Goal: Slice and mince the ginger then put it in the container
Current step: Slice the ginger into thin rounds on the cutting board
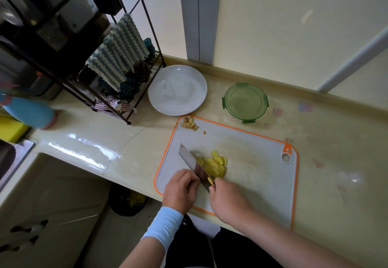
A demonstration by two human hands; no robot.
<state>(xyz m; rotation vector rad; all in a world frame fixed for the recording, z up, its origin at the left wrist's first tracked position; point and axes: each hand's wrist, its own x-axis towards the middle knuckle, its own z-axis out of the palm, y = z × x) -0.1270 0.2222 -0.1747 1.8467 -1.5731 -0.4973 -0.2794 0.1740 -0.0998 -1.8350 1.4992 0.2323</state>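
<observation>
Hanging over a dark wire rack (148,26) at the left, a striped cloth (117,58) is drooping above other bunched cloths. Just right of the rack a white plate (159,104) is sitting on the pale counter (88,133), close to the back wall. In front of the plate an orange-rimmed cutting board (252,173) is lying flat, with a small heap of ginger trimmings (190,124) resting in its far left corner.

The left hand (179,186), with a light blue sleeve at the wrist, is gripping the handle of a cleaver (189,158) with its fingers curled round it. The blade is pointing away from the person and standing on edge on the board, right against the ginger slices (215,165); these yellow rounds are lying in an overlapping pile near the middle of the board, and one slice (210,180) is sticking to the blade's right face.

The right hand (228,199) is reaching in from the right, its fingertips (212,188) touching the blade beside that stuck slice (whether they are pinching it or only brushing it, I cannot tell). Beyond the board's far edge, the green container (245,102) is standing on the counter, well apart from the ginger and to the right of the plate.
</observation>
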